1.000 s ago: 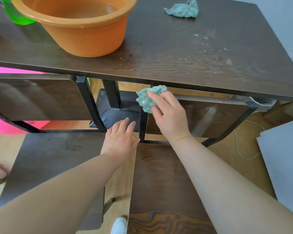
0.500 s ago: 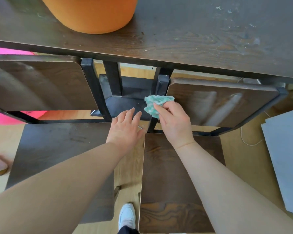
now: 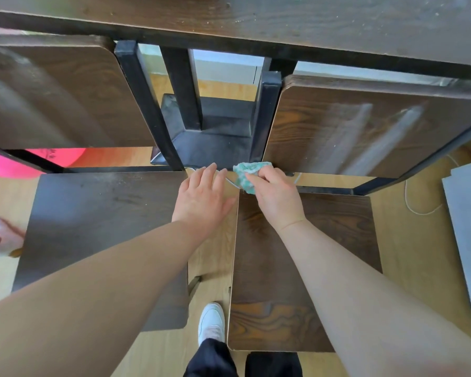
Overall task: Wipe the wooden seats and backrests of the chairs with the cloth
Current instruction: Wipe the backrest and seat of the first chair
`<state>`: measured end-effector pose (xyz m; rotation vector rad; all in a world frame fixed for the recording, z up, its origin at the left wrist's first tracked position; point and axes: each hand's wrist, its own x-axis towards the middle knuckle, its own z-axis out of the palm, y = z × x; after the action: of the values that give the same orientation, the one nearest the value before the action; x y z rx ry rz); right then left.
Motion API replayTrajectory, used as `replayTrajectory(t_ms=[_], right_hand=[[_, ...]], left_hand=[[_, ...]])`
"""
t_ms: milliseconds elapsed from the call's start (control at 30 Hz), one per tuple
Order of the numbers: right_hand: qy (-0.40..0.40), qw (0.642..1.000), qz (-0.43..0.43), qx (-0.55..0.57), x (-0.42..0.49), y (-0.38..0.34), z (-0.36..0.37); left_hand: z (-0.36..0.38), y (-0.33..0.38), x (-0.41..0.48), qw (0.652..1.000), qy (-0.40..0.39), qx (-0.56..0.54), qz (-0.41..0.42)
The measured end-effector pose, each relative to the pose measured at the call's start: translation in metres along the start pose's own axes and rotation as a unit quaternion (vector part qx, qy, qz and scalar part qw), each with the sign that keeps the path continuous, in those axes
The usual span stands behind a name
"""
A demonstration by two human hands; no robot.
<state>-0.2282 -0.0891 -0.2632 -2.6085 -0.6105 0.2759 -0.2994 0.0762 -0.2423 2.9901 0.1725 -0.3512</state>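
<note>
Left hand [image 3: 201, 198]: palm down, fingers straight, forearm extended. Right hand [image 3: 278, 198]: fingers curled, pinching cloth [image 3: 245, 176], forearm extended.

Prob. home dining rm: dark wood table [image 3: 256, 20] on metal pedestal [image 3: 215, 131], matching chairs [image 3: 101, 227] pushed up to it, laminate floor [image 3: 212, 257], pink ball [image 3: 8, 167] under table's left end.

teal-white cloth [image 3: 249, 172], dark woodgrain seats [image 3: 305, 268], perhaps pink ball [image 3: 8, 165]

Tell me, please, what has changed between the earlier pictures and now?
The right hand, gripping the cloth throughout, slid it down the inner edge of the right chair's backrest, from the top to the back corner of its seat. The left hand stayed open, fingers straight, at the gap between the two chairs.
</note>
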Motion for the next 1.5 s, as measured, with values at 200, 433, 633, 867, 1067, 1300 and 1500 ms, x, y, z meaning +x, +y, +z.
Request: replayTrajectory(t_ms=[200, 433, 633, 867, 1067, 1300, 1500], right_hand=[[0.055, 0.996, 0.011, 0.067, -0.014, -0.007, -0.018], [0.248, 0.965, -0.07, 0.042, -0.031, -0.012, -0.097], [0.316, 0.941, -0.118, 0.01, -0.012, -0.014, -0.162], [0.194, 0.976, -0.056, 0.077, 0.002, 0.005, -0.14], [0.126, 0.99, -0.057, 0.028, -0.007, 0.034, -0.086], [0.053, 0.998, -0.03, -0.029, -0.015, 0.058, -0.042], [0.05, 0.992, -0.083, -0.081, -0.025, 0.069, -0.037]], left_hand=[[-0.015, 0.012, -0.005, 1.0, 0.008, 0.005, -0.009], [-0.047, 0.027, -0.004, 1.0, 0.018, 0.024, -0.007], [-0.065, 0.035, 0.006, 0.999, 0.036, 0.023, -0.01], [-0.047, 0.041, 0.014, 1.0, 0.012, 0.023, -0.015], [-0.018, 0.04, 0.015, 1.0, -0.015, 0.016, -0.012], [0.005, 0.038, 0.012, 0.999, -0.033, 0.011, -0.02], [0.005, 0.047, 0.005, 0.999, -0.025, 0.015, -0.022]])
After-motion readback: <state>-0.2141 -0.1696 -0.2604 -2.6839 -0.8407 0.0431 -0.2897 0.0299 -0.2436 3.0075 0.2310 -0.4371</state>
